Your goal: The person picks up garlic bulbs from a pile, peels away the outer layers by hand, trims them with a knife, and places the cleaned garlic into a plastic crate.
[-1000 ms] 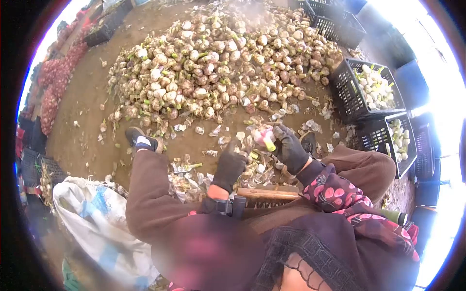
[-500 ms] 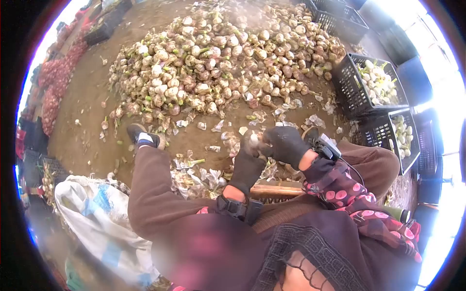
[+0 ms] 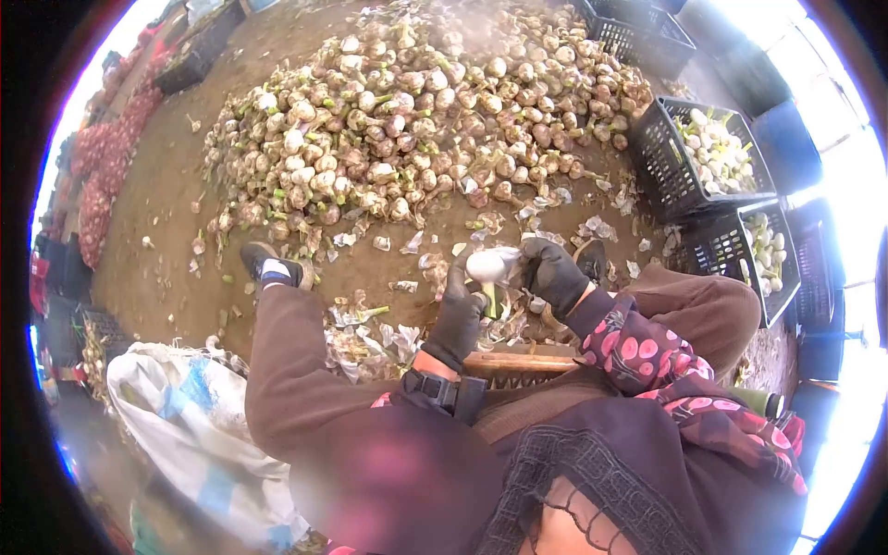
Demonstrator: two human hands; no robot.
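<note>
Your left hand (image 3: pixel 460 310) and right hand (image 3: pixel 553 271) clamped one garlic bulb (image 3: pixel 491 265) between them; gloved fingers could slip; it might drop onto the peelings (image 3: pixel 370 338) below.

A white, peeled garlic bulb (image 3: pixel 488 265), held up between both gloved hands; green stalk pointing down.

garlic pile (image 3: pixel 416 120) ahead; crates (image 3: pixel 708 166) right

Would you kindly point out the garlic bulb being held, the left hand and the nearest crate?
garlic bulb (image 3: pixel 490 265), head view, its white body.
left hand (image 3: pixel 460 314), head view, back of the black glove.
nearest crate (image 3: pixel 708 261), head view, its black side wall.
</note>
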